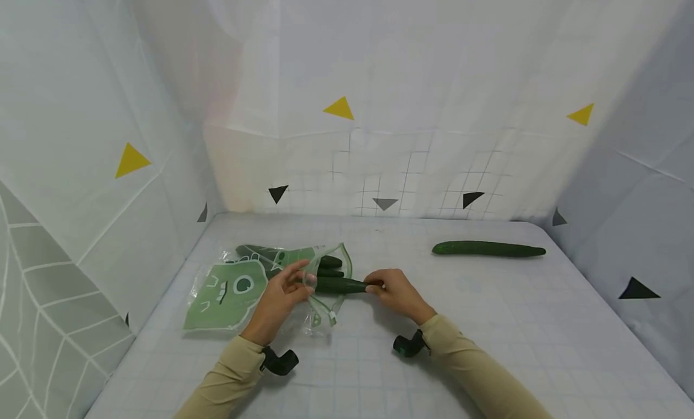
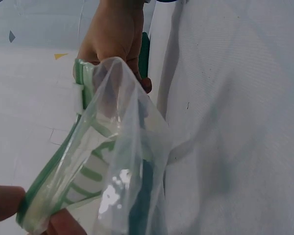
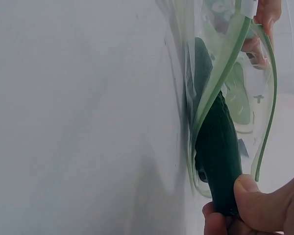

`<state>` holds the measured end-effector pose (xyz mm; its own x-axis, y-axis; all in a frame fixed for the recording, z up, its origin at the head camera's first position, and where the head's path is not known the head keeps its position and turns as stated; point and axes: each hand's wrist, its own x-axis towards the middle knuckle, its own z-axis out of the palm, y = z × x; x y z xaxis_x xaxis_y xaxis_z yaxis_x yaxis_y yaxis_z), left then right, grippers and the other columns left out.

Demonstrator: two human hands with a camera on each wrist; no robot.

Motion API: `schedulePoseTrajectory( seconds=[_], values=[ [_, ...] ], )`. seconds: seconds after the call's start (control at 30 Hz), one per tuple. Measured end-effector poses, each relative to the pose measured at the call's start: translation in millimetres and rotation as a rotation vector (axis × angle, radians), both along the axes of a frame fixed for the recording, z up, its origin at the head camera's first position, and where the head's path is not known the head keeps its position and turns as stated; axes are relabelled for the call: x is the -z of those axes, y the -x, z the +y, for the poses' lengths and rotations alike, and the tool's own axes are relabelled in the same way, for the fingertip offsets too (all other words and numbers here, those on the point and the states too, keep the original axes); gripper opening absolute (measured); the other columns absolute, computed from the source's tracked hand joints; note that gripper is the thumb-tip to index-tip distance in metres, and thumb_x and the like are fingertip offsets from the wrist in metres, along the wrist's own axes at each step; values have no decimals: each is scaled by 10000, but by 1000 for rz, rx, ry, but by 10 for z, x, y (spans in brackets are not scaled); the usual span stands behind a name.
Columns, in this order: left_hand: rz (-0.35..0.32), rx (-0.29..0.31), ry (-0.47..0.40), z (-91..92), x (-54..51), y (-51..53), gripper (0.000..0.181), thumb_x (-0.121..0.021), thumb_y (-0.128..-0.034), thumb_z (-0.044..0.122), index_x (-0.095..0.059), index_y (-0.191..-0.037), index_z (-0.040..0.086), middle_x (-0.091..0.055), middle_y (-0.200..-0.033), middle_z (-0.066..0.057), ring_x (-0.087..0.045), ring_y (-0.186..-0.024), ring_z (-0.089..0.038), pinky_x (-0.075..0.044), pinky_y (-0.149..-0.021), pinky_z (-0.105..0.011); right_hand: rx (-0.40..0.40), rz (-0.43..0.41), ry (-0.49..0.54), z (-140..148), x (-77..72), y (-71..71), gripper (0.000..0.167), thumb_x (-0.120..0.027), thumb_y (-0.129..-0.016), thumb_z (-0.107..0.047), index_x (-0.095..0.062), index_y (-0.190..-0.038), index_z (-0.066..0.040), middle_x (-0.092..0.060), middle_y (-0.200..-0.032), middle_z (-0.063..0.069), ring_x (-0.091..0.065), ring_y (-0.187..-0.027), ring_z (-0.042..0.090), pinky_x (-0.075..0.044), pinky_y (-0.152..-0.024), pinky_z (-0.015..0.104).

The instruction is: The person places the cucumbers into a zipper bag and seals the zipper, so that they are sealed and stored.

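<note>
A clear zip bag with a green cartoon print point(image 1: 225, 295) lies at the left of the table, with several cucumbers inside. Its mouth faces right. The left hand point(image 1: 279, 298) pinches the bag's edge near the opening; in the left wrist view its fingertips grip the green zip rim point(image 2: 44, 181). The right hand point(image 1: 398, 295) holds the right end of a cucumber point(image 1: 338, 285) whose other end is within the bag's mouth. In the right wrist view thumb and fingers pinch that cucumber point(image 3: 219, 152), which passes between the bag's green rims.
Another cucumber point(image 1: 488, 248) lies at the back right of the white table point(image 1: 488, 359). White sheets with yellow and dark triangles point(image 1: 340, 108) stand behind and at both sides. A small black device is strapped at each wrist.
</note>
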<state>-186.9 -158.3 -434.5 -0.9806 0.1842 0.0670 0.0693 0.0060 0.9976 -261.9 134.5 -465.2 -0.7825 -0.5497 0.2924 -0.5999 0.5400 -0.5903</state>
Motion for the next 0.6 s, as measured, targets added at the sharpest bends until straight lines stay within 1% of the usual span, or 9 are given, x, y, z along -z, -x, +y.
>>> schedulePoseTrajectory(
  seconds=[0.13, 0.4, 0.6],
  values=[
    [1, 3, -7, 1, -3, 3, 635, -652, -1024, 62, -388, -1601, 100, -595, -1288, -169, -552, -1215, -469, -487, -1014, -570, 3, -22, 13, -72, -12, 13, 131, -731, -967, -21, -786, -1084, 0, -755, -1047, 81, -694, -928, 209, -580, -785, 363],
    [-5, -2, 1, 7, 5, 6, 638, -657, -1022, 73, -390, -1600, 101, -596, -1280, -164, -576, -1192, -424, -505, -996, -540, 18, -58, 44, -233, 10, 37, 141, -718, -983, -41, -787, -1102, -8, -756, -1048, 72, -690, -921, 199, -575, -781, 365],
    [-12, -12, -6, 13, -10, 10, 641, -662, -1012, 60, -399, -1596, 100, -600, -1273, -165, -570, -1192, -446, -490, -1004, -574, 25, -60, 51, -316, -4, 46, 135, -714, -987, -45, -791, -1093, -10, -755, -1034, 69, -687, -921, 208, -570, -785, 385]
  ],
)
